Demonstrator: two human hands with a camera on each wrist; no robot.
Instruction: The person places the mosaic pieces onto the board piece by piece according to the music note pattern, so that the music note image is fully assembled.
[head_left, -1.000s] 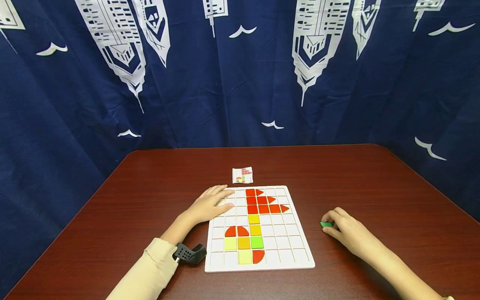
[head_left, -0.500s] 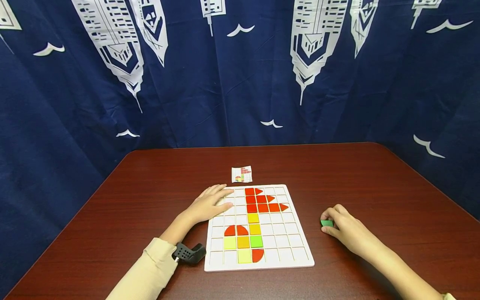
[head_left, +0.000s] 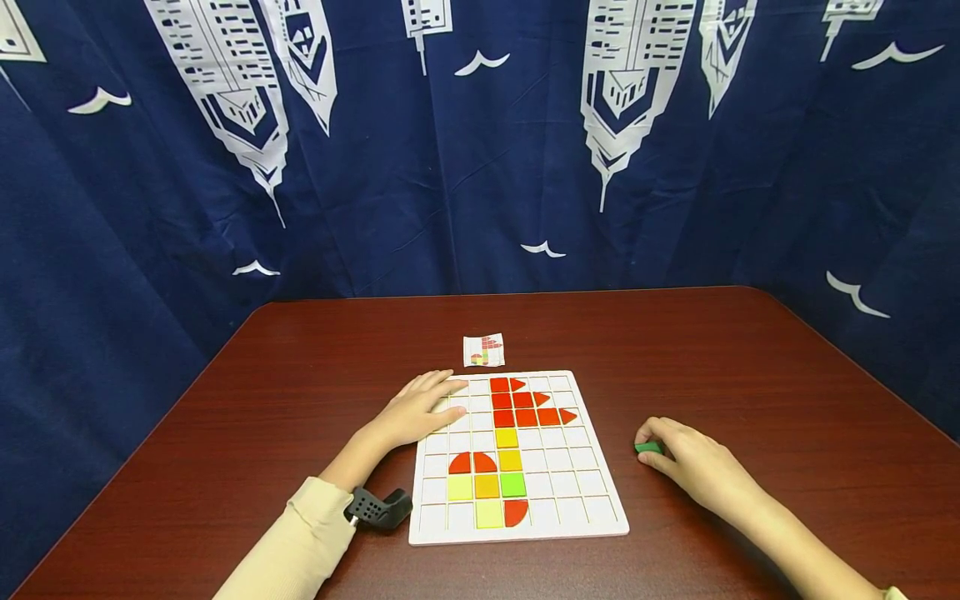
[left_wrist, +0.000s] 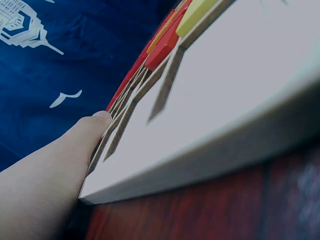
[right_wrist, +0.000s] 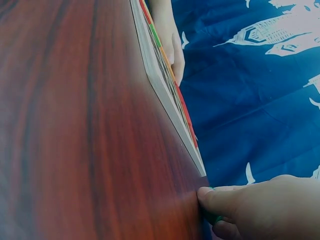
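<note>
A white gridded board point(head_left: 584, 509) lies on the table with flat coloured pieces in its cells. Red squares ending in red triangles point(head_left: 568, 416) fill rows at its top. Yellow squares point(head_left: 509, 460), a green square point(head_left: 513, 484) and red quarter-circles point(head_left: 516, 512) sit lower. My left hand point(head_left: 411, 411) rests on the board's upper left corner, fingers spread; the left wrist view shows its thumb point(left_wrist: 87, 131) against the edge. Right of the board, my right hand point(head_left: 693, 462) pinches a small green piece point(head_left: 648, 447) between thumb and fingers. In the right wrist view the fingers mostly hide that piece.
Behind the board lies a small card point(head_left: 483, 351) printed with a coloured pattern. The brown wooden table point(head_left: 337, 342) stretches around both. A dark blue curtain point(head_left: 487, 183) with white prints hangs beyond its far edge. A black wrist device point(head_left: 381, 507) is on the left wrist.
My right hand has shifted slightly left with the green piece, which tilted to show more of its face half a second ago. My left hand has stayed put.
</note>
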